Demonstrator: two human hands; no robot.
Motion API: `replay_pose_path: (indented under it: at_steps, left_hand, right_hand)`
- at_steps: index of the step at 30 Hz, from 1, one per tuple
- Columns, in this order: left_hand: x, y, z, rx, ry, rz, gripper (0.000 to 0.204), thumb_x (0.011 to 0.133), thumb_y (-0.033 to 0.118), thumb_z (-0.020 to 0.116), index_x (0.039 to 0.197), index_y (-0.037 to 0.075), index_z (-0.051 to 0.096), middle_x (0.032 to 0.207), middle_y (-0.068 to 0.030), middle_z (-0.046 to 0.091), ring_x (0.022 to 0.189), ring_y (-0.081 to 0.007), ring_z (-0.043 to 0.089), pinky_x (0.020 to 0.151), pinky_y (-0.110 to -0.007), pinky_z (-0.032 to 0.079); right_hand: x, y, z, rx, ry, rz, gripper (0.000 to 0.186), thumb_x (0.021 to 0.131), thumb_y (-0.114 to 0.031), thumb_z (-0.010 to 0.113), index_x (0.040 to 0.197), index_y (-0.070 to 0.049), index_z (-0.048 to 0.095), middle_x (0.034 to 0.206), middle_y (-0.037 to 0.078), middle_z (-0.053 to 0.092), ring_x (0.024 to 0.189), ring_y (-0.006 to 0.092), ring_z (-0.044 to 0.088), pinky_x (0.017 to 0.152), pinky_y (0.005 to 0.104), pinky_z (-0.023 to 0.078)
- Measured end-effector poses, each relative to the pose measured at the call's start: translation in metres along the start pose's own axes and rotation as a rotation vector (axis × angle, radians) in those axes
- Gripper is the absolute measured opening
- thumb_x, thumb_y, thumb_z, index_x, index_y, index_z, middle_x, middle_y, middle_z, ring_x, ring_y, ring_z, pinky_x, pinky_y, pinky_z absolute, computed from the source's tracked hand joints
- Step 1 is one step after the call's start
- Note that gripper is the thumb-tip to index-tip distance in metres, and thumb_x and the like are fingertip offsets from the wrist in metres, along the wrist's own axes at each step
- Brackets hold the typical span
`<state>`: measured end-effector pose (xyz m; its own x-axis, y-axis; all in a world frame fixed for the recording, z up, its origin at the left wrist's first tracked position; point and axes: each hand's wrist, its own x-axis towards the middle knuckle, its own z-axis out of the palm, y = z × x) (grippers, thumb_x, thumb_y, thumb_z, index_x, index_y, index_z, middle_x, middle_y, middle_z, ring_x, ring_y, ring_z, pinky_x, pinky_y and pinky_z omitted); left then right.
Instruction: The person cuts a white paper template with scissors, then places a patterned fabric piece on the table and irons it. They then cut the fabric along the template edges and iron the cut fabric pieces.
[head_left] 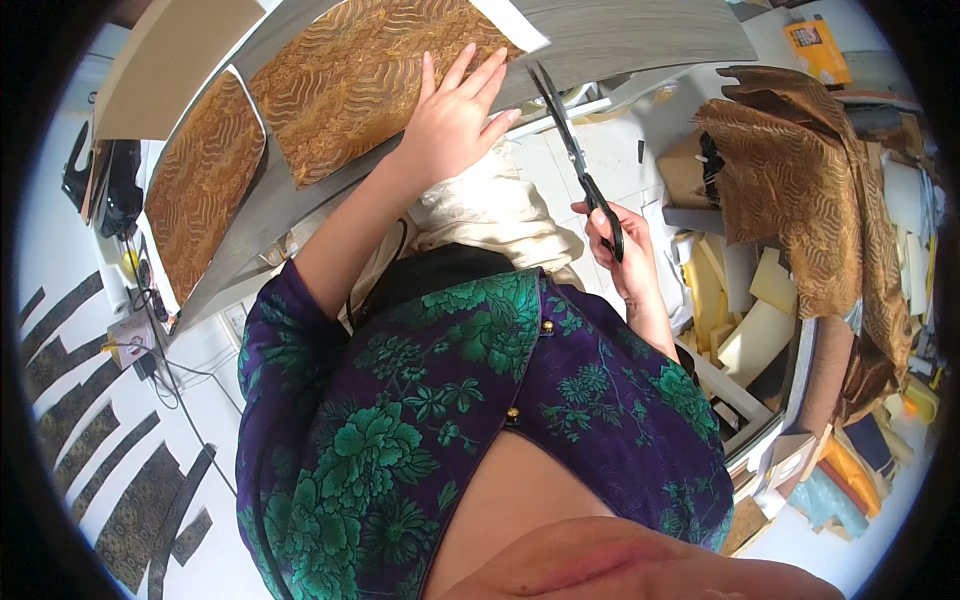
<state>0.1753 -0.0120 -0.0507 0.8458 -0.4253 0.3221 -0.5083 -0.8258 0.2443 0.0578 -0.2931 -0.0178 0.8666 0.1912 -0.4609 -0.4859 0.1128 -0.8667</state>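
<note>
My left hand (450, 132) lies flat, fingers stretched, on a brown fabric piece (340, 85) with a wavy gold pattern, which rests on the grey wood-grain table (620, 40). A white edge shows along the fabric's far right side. In my right hand (625, 240) I hold a pair of scissors (575, 150) by the black handles. Their long dark blades point up and away, tips near the table's front edge and a little right of my left fingertips. The blades look nearly closed. A second patterned piece (205, 185) with a pale border lies to the left.
Brown patterned fabric (790, 180) hangs draped over a bin of yellow foam offcuts (745, 315) at the right. A cardboard sheet (175, 65) stands at the far left. Cables (165, 340) hang beside the table, and dark strips (140, 515) lie on the floor.
</note>
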Motion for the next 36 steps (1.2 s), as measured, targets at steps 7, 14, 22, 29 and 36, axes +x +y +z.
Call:
replay_pose_path:
  at_steps: [7, 14, 22, 29, 36]
  left_hand:
    - [-0.015, 0.021, -0.007, -0.014, -0.079, -0.003, 0.067, 0.104, 0.046, 0.052, 0.153, 0.000, 0.045, 0.167, -0.0024, 0.032, 0.155, -0.0369, 0.024, 0.116, -0.079, 0.005]
    - [-0.022, 0.026, -0.011, -0.025, -0.115, -0.017, 0.069, 0.104, 0.048, 0.053, 0.155, 0.003, 0.042, 0.167, -0.0014, 0.032, 0.155, -0.0376, 0.023, 0.115, -0.079, 0.003]
    - [-0.023, 0.026, -0.013, -0.030, -0.106, -0.004, 0.072, 0.103, 0.050, 0.054, 0.158, 0.006, 0.039, 0.167, -0.0006, 0.032, 0.155, -0.0376, 0.022, 0.114, -0.081, 0.004]
    - [-0.023, 0.027, -0.012, -0.024, -0.106, -0.008, 0.073, 0.102, 0.050, 0.054, 0.158, 0.007, 0.037, 0.167, -0.0007, 0.033, 0.155, -0.0378, 0.022, 0.114, -0.081, 0.004]
    - [-0.022, 0.027, -0.014, -0.027, -0.120, -0.007, 0.073, 0.102, 0.049, 0.056, 0.158, 0.007, 0.038, 0.167, -0.0009, 0.032, 0.155, -0.0378, 0.022, 0.114, -0.081, 0.003]
  right_hand:
    - [0.003, -0.008, -0.003, -0.049, -0.025, -0.011, 0.038, 0.095, -0.031, 0.075, 0.115, 0.001, 0.073, 0.063, -0.012, 0.045, 0.048, 0.0004, 0.033, 0.045, 0.0213, 0.020]
    - [0.009, -0.016, 0.004, -0.062, -0.039, -0.006, 0.039, 0.096, -0.031, 0.075, 0.115, 0.003, 0.073, 0.063, -0.012, 0.046, 0.047, 0.0000, 0.034, 0.045, 0.0211, 0.020]
    - [0.012, -0.017, 0.002, -0.088, -0.031, 0.004, 0.037, 0.096, -0.030, 0.076, 0.114, 0.003, 0.073, 0.064, -0.010, 0.049, 0.047, -0.0001, 0.035, 0.044, 0.0209, 0.021]
    - [0.012, -0.020, 0.002, -0.084, -0.020, 0.016, 0.036, 0.095, -0.028, 0.077, 0.114, 0.003, 0.074, 0.064, -0.010, 0.052, 0.047, 0.0003, 0.038, 0.043, 0.0204, 0.022]
    - [0.012, -0.022, 0.000, -0.100, -0.011, 0.023, 0.037, 0.094, -0.028, 0.078, 0.113, 0.003, 0.074, 0.065, -0.009, 0.054, 0.046, 0.0005, 0.038, 0.043, 0.0203, 0.022]
